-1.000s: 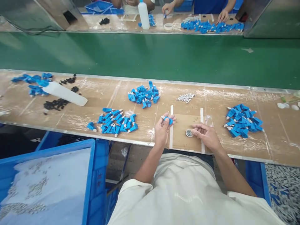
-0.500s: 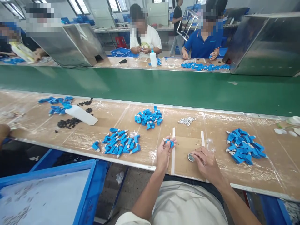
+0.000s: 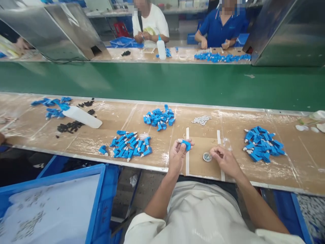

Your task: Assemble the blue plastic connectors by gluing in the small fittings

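My left hand [image 3: 177, 154] is closed around a small blue plastic piece [image 3: 187, 145] with a white end, held just above the table. At the rim of a small round dish [image 3: 207, 157], the fingers of my right hand [image 3: 223, 158] are pinched together. The thin stick seen in that hand earlier is hard to make out now, its tip apparently over the dish. Left of my hands lies a spread of similar blue pieces [image 3: 132, 145], and another heap of blue pieces [image 3: 159, 118] sits farther back. Small whitish parts [image 3: 201, 120] are piled beyond the dish.
More blue pieces [image 3: 262, 144] are heaped at right. A white bottle [image 3: 82, 117] lies on its side near black parts [image 3: 69, 126]. Below the table edge at left stands a blue crate [image 3: 99, 196]. A green belt [image 3: 162, 81] separates me from two people working opposite.
My view has tilted downward. My right hand has shifted its pinched fingers over the dish's edge, and the stick no longer points up behind them. The blue piece stays in my left hand, slightly turned.
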Demonstrator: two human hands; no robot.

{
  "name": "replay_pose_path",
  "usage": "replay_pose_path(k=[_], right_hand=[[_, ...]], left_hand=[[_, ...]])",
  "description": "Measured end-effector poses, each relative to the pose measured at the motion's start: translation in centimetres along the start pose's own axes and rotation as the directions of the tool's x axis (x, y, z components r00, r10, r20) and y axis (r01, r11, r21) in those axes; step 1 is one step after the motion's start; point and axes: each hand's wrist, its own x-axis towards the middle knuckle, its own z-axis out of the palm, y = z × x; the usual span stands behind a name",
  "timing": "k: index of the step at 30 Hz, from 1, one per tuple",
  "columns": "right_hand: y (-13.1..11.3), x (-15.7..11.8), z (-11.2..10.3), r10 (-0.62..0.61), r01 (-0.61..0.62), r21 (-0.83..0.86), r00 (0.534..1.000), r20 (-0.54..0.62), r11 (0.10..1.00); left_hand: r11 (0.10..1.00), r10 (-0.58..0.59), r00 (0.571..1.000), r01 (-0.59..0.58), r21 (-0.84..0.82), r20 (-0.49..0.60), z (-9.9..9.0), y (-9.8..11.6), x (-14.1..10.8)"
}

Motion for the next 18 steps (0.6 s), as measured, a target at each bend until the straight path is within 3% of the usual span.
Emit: replay_pose_path(k=[2, 5, 9, 14, 18], right_hand=[[0.4, 0.2, 0.1, 0.141, -0.14, 0.17, 0.99, 0.004, 0.975], [1.0, 0.4, 0.3, 0.302, -0.29, 0.451, 0.952, 0.047, 0.844], [1.0, 0.5, -0.1, 0.357, -0.35, 0.606, 0.927, 0.114, 0.715], [-0.6, 0.5, -1.1, 0.317, -0.28, 0.618, 0.947, 0.053, 0.735], [-3.1, -0.1, -1.4, 0.181, -0.091, 0.465, 0.972, -0.152, 0.881]], left_hand=[[0.999, -0.048, 0.998, 0.048, 0.019, 0.028, 0.1, 0.0, -0.5], [0.986, -0.166, 0.984, 0.164, 0.043, 0.062, 0.3, -0.3, -1.1], [0.945, -0.324, 0.939, 0.315, 0.087, 0.118, 0.6, -0.8, -1.4], [0.916, -0.398, 0.905, 0.384, 0.117, 0.148, 0.9, -1.1, -1.4], [0.9, -0.435, 0.881, 0.42, 0.115, 0.186, 1.3, -1.1, -1.7]])
